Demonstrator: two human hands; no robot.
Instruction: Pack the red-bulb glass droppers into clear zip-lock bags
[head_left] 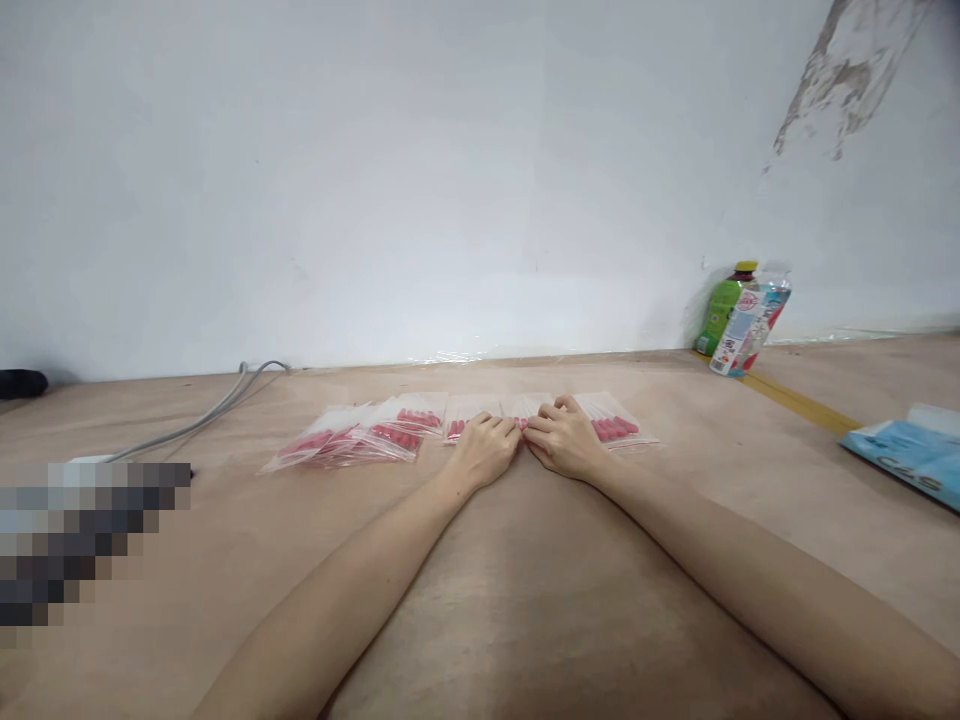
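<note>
Several small clear zip bags with red pieces inside lie in a row across the wooden table [480, 620]; one group [360, 438] is at the left and another bag [619, 424] at the right. My left hand [487, 447] and my right hand [564, 438] meet at the middle of the row. Both have their fingers curled and pinched onto a bag [521, 410] between them, knuckles nearly touching. What the fingertips grip is partly hidden beneath them.
A green bottle [721, 307] and a wrapped bottle [750, 328] lean on the white wall at the back right. A blue pack [911, 450] lies at the right edge. A grey cable [202, 415] runs at the back left. Yellow tape [799, 402] crosses the table.
</note>
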